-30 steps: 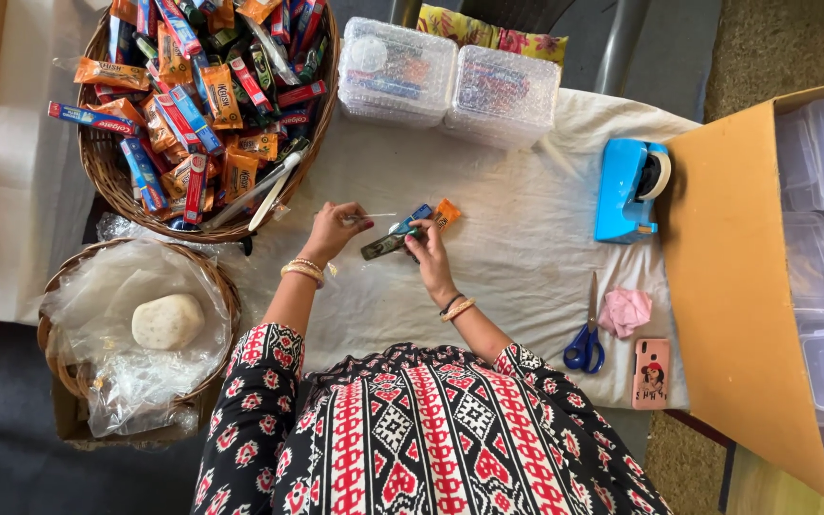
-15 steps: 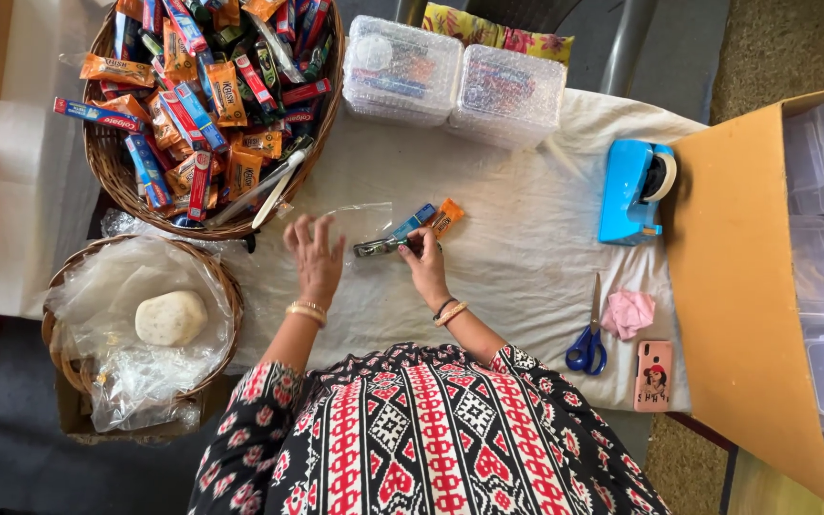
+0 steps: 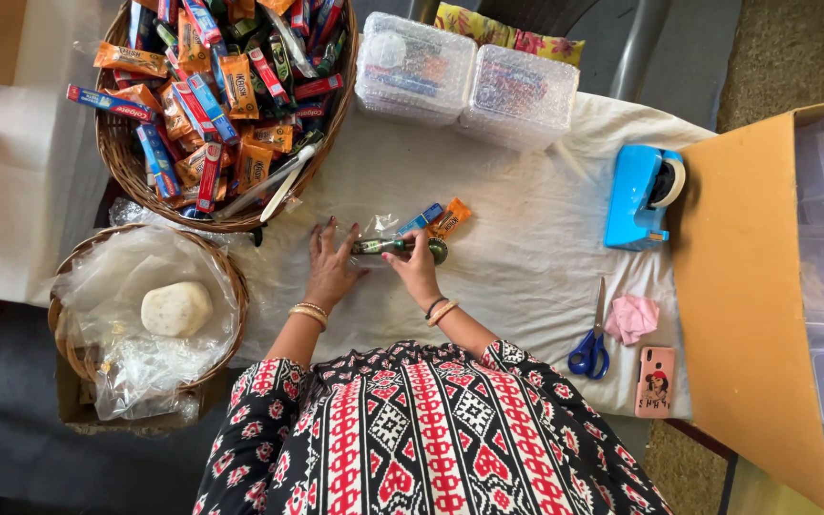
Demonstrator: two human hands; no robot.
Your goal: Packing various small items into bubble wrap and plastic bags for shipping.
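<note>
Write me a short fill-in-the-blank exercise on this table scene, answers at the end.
1. The tape dispenser right of the hands is ____ in colour.
2. The scissors have ____ handles.
3. The colourful packets lie piled in a woven ____.
4. The right hand grips a dark green ____.

Answers: blue; blue; basket; bottle

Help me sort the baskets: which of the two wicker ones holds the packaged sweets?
The larger wicker basket at the table's far left corner, heaped with bright wrapped bars. The smaller basket nearer the person holds only clear plastic and a pale round lump.
</note>
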